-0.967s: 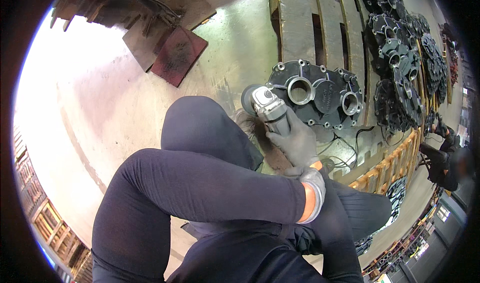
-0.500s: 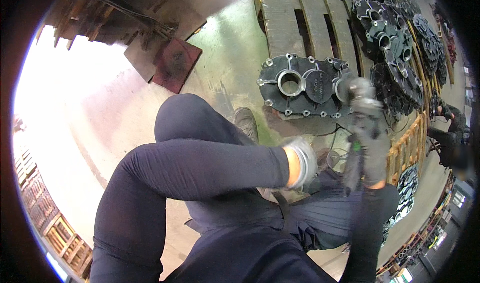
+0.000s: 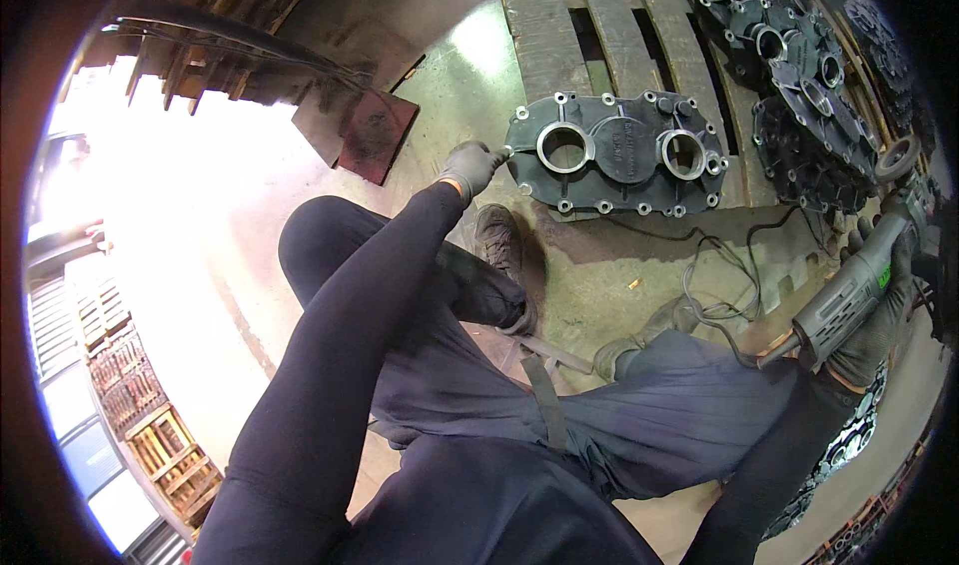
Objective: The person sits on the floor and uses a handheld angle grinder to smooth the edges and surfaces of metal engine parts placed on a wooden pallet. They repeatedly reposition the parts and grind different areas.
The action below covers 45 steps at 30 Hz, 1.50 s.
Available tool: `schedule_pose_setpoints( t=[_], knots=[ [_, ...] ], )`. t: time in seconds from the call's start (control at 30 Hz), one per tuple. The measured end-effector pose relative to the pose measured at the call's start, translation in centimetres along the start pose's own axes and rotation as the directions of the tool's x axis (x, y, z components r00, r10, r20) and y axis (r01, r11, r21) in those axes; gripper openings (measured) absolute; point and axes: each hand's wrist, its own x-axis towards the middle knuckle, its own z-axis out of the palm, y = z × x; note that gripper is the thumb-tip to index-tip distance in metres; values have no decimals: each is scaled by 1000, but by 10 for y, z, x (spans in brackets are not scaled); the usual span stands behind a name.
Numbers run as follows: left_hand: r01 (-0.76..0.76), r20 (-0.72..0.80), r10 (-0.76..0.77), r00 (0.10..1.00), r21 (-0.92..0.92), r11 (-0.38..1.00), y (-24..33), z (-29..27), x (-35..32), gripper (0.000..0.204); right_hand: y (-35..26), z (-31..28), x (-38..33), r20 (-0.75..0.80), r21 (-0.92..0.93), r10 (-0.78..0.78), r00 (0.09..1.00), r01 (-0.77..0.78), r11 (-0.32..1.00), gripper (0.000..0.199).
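Observation:
A dark grey cast gearbox cover [image 3: 621, 170] with two round bores and bright bolt bosses along its rim lies flat on the near end of a wooden pallet [image 3: 544, 40]. At its left edge, my gloved left hand [image 3: 472, 168] has its fingers closed on an outer boss. Off to the right, away from the cover, my gloved right hand [image 3: 874, 330] is wrapped round the grey body of a power grinder [image 3: 844, 295]. A round abrasive wheel [image 3: 897, 158] shows at the tool's far end. The grinder's cord runs from its rear end.
Stacks of similar covers [image 3: 799, 75] stand right of the pallet. The black cord [image 3: 739, 285] loops over the floor between the pallet and my shoes. A dark red plate [image 3: 378, 137] lies at the upper left. More castings [image 3: 849, 440] are beside my right forearm.
My left hand has reached forward from near my lap to the cover's left edge. My right hand has swung the grinder away from the cover, to the right. The view has shifted.

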Motion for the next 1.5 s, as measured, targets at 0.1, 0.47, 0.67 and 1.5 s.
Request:
schedule_pose_setpoints(
  t=[0.1,0.47,0.67,1.5],
  knots=[
    [98,146,-20,989,-551,829,8,22,15,47,4,-15,-4,-39,-40,-1,999,0,999,49],
    [168,182,-25,983,-836,523,-8,42,43,40,4,-48,-30,-66,46,60,996,-57,997,52],
    [2,-428,-120,896,-267,964,51,51,19,44,-2,-49,-43,-144,-5,19,989,-20,1000,49],
    [-378,-390,470,792,292,879,290,144,12,25,-10,-51,-53,-143,163,113,983,-89,983,51]
  ],
)
